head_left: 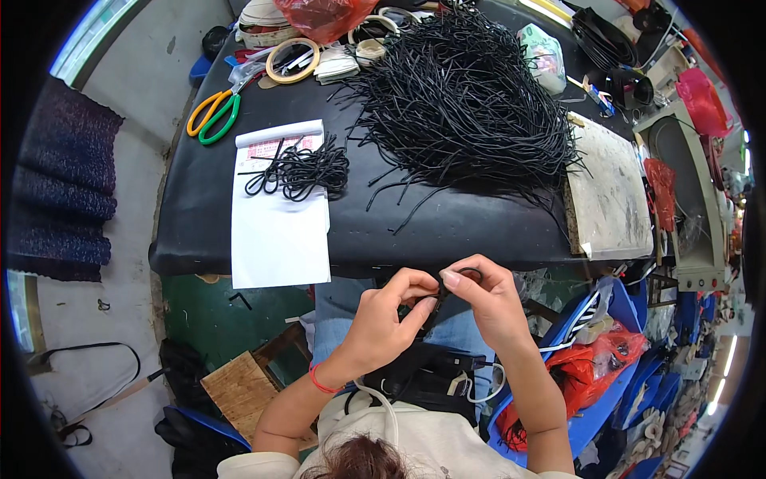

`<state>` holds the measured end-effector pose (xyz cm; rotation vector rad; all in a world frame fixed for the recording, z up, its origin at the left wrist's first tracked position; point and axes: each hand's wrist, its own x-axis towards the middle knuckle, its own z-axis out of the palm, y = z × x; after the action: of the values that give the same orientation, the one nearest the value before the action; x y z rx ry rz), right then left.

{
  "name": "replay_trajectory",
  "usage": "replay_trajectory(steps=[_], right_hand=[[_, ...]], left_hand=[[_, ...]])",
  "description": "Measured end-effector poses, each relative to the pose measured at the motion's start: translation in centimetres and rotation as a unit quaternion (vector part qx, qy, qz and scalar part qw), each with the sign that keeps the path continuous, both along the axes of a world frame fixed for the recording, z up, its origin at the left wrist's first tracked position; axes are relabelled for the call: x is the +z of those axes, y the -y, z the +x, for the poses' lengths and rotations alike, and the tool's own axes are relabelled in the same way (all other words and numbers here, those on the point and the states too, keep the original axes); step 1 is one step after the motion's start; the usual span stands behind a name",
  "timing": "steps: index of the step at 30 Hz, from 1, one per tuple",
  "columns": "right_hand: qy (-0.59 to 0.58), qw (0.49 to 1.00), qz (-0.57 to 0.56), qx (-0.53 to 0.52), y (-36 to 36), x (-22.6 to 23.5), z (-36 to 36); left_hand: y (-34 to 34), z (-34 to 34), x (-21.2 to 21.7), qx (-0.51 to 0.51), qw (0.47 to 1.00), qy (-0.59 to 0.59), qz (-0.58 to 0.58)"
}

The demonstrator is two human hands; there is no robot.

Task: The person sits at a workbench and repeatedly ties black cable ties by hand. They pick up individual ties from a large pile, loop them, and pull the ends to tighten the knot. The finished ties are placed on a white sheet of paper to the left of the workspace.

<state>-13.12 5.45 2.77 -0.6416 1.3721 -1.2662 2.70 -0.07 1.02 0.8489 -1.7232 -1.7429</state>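
Note:
Above my lap, just off the table's front edge, a thin black cord (472, 270) runs between my two hands. My left hand (391, 313) pinches it between thumb and fingertips. Close beside it, my right hand (493, 303) is closed on the same cord, a small loop curving by its fingers. Part of the cord is hidden behind the fingers. On the table, a small bunch of looped black cords (309, 169) lies on a white paper pad (279, 239). Beyond my hands spreads a large heap of loose black cords (471, 112).
Scissors (214, 116) with yellow and green handles lie at the far left of the black table (375, 239), near a tape roll (292, 61). A pale slab (610, 191) rests at its right end. A red plastic bag (590, 367) sits in a blue container at my right.

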Motion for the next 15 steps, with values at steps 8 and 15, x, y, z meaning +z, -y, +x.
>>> replay_trajectory(steps=[8,15], right_hand=[[0.023,0.999,0.022,-0.010,-0.07,-0.19,-0.11],[-0.047,0.996,0.009,0.071,-0.37,-0.15,-0.98]], left_hand=[[-0.19,-0.64,0.06,-0.008,1.000,0.009,-0.010],[0.19,-0.14,0.65,-0.072,0.997,0.035,0.021]])
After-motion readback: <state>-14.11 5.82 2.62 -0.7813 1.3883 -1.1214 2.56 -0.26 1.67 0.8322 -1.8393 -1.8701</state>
